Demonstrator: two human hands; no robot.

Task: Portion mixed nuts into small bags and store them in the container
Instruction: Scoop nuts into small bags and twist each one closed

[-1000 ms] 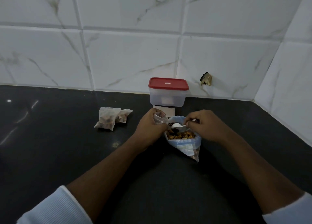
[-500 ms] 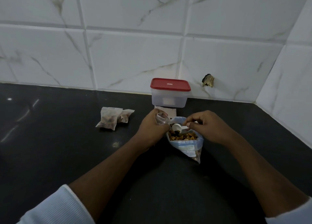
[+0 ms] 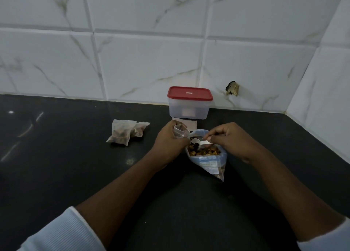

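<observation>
A large blue-printed bag of mixed nuts (image 3: 208, 160) stands open on the black counter (image 3: 56, 175). My right hand (image 3: 230, 140) pinches the handle of a white scoop (image 3: 198, 142) whose bowl sits over the nuts at the bag's left rim. My left hand (image 3: 170, 143) holds a small clear bag (image 3: 180, 131) right beside the scoop. Two filled small bags (image 3: 126, 132) lie to the left. A clear container with a red lid (image 3: 190, 103) stands shut by the wall.
A pale flat stack, perhaps spare bags (image 3: 189, 123), lies just in front of the container. Tiled walls close the back and right sides of the counter. A chipped hole (image 3: 232, 88) marks the back wall.
The scoop has lifted slightly out of the nuts and shifted left toward the small bag. My left hand and the small bag have stayed in place.
</observation>
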